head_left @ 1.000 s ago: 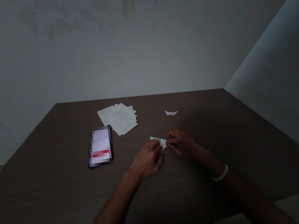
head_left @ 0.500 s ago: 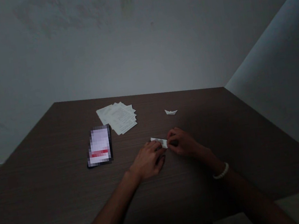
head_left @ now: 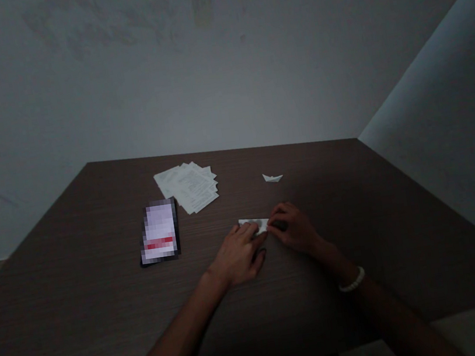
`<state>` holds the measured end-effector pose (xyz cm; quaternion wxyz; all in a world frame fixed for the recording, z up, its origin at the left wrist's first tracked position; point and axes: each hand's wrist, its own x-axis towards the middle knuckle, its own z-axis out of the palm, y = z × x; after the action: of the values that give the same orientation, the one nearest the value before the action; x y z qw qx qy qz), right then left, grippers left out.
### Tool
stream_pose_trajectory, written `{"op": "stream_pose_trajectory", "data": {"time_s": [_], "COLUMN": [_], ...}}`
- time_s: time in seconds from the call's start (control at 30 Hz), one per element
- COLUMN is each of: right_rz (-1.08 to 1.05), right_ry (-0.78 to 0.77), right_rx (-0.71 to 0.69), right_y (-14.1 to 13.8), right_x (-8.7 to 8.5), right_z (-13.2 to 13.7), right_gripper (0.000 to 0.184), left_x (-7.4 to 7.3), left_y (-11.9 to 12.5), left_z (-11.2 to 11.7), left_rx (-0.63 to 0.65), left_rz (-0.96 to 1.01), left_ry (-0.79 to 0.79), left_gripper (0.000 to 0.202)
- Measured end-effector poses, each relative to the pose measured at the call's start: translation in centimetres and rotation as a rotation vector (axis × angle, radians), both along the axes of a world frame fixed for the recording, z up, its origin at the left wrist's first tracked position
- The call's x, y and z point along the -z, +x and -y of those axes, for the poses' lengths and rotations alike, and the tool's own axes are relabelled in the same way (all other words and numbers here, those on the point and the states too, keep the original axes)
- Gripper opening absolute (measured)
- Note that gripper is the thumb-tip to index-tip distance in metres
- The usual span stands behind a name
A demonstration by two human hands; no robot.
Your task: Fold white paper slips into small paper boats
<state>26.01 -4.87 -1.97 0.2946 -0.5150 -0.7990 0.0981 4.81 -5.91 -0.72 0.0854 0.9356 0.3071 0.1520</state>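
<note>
A small folded strip of white paper (head_left: 262,223) lies on the dark wooden table. My left hand (head_left: 240,253) presses its fingertips down on the strip's left and middle part, its fingers stretched out and its thumb apart below. At the right end of the strip, my right hand (head_left: 293,228) pinches the edge between thumb and fingers. A white bead bracelet (head_left: 353,281) circles the right wrist. Both hands partly cover the paper, so its full shape is hidden. Beyond them sits a little folded paper boat (head_left: 273,178).
Left of the hands lies a phone (head_left: 159,231) with a blurred bright screen. Behind it, several printed paper sheets (head_left: 190,187) are fanned in a pile. The table (head_left: 78,271) meets a stained wall (head_left: 224,85) at the back.
The strip now lies straighter across, with slightly more of it showing between my hands. My right hand has shifted a little to the right, and the left hand's fingers are slightly straighter.
</note>
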Motion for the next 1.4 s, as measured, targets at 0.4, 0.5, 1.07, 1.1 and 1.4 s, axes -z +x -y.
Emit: {"op": "stream_pose_trajectory", "data": {"time_s": [0.4,0.5,1.07,1.1,1.4], "right_rz": [0.095,0.092,0.125,0.128,0.121], "right_ry": [0.087,0.104,0.103,0.102,0.109], "right_rx": [-0.150,-0.118,-0.015,-0.006,-0.001], "right_y": [0.8,0.6,0.4,0.4,0.4], "right_x": [0.5,0.8,0.6,0.7,1.0], "right_z": [1.7,1.9,2.4,2.4,2.2], "right_gripper": [0.015,0.015,0.017,0.017,0.017], "left_x": [0.3,0.3,0.4,0.4,0.2], "left_y": [0.1,0.1,0.1,0.1,-0.2], "left_z": [-0.1,-0.1,-0.2,-0.2,-0.3], "left_rx": [-0.009,-0.010,-0.002,-0.001,0.016], "left_rz": [-0.005,0.002,0.030,0.031,0.084], "left_ry": [-0.007,-0.015,-0.020,-0.022,-0.099], "left_gripper": [0.040,0.039,0.036,0.037,0.030]}}
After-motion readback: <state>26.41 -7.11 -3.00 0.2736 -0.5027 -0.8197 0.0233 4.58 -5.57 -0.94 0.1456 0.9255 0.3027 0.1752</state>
